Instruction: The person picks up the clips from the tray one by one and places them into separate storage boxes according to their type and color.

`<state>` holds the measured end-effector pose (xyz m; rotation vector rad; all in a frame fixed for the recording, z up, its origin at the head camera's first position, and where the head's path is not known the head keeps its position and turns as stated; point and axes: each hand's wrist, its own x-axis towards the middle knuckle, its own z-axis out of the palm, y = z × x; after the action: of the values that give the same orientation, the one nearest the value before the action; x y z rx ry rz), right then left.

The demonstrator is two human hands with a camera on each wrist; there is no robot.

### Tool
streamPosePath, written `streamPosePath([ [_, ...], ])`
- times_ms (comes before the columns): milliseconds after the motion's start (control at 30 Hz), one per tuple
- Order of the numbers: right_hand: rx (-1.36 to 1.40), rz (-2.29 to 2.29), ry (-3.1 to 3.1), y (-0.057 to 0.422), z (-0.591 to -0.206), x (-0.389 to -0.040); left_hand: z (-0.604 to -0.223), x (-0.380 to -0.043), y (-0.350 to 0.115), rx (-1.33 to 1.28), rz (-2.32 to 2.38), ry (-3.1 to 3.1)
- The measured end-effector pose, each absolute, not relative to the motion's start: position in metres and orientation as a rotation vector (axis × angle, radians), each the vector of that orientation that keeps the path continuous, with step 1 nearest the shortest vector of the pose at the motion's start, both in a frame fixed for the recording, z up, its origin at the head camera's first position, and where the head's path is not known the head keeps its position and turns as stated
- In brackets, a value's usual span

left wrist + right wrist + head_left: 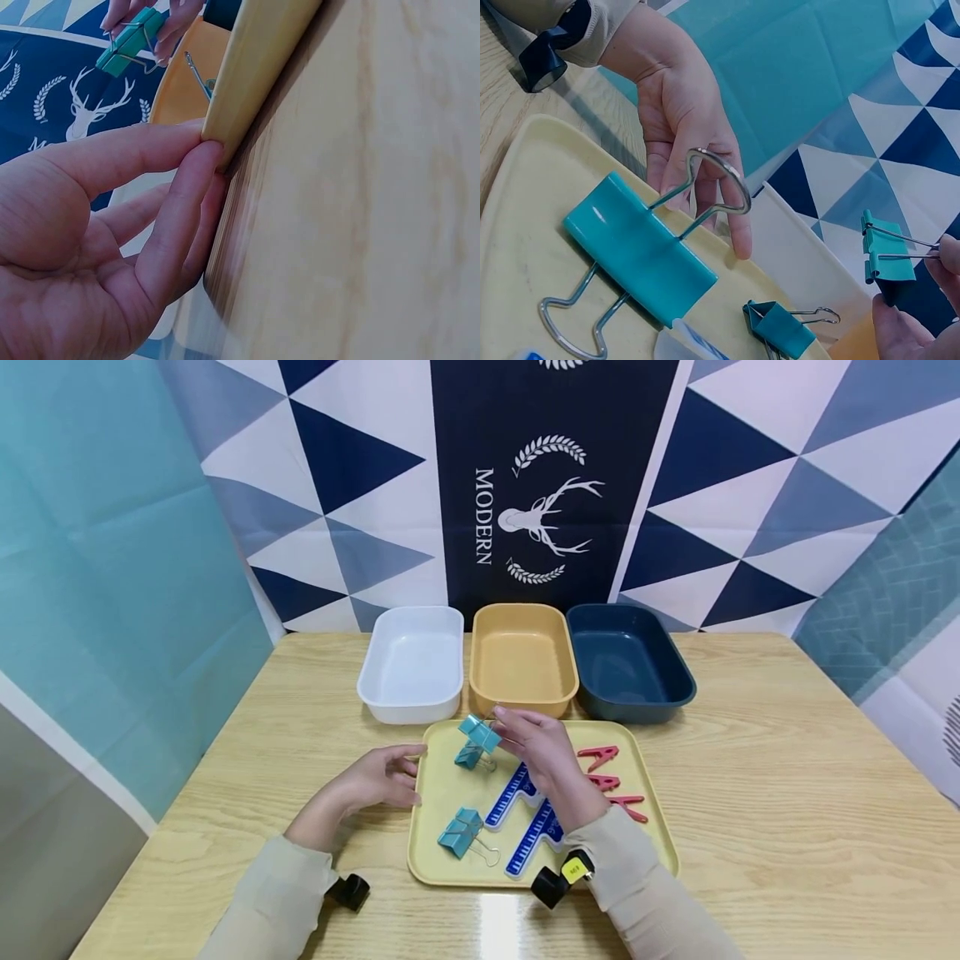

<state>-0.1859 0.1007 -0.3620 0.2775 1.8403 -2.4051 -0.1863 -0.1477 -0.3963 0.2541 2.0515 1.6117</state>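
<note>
My right hand (542, 750) pinches a teal binder clip (480, 732) by its wire handles, above the far left part of the yellow tray (431, 868). In the right wrist view, the held binder clip (889, 247) hangs at the right edge. My left hand (375, 778) touches the tray's left rim with its fingertips; the left wrist view shows them against the rim (232, 97). Two other teal binder clips lie on the tray, one nearer (461, 832) and one farther (468, 755), partly below the held one.
Two blue-and-white ruler-like clips (531, 842) and three red clothespins (626, 807) lie on the tray, some partly behind my right arm. Behind the tray stand a white bin (412, 713), a yellow-orange bin (525, 700) and a dark blue bin (637, 710), side by side.
</note>
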Motion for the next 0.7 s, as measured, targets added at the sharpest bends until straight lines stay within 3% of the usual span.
streamPosePath([
  [700,0.370,-2.390,1.810,0.101,-0.357,-0.196,-0.397,-0.187,-0.148,0.255,1.621,2.036],
])
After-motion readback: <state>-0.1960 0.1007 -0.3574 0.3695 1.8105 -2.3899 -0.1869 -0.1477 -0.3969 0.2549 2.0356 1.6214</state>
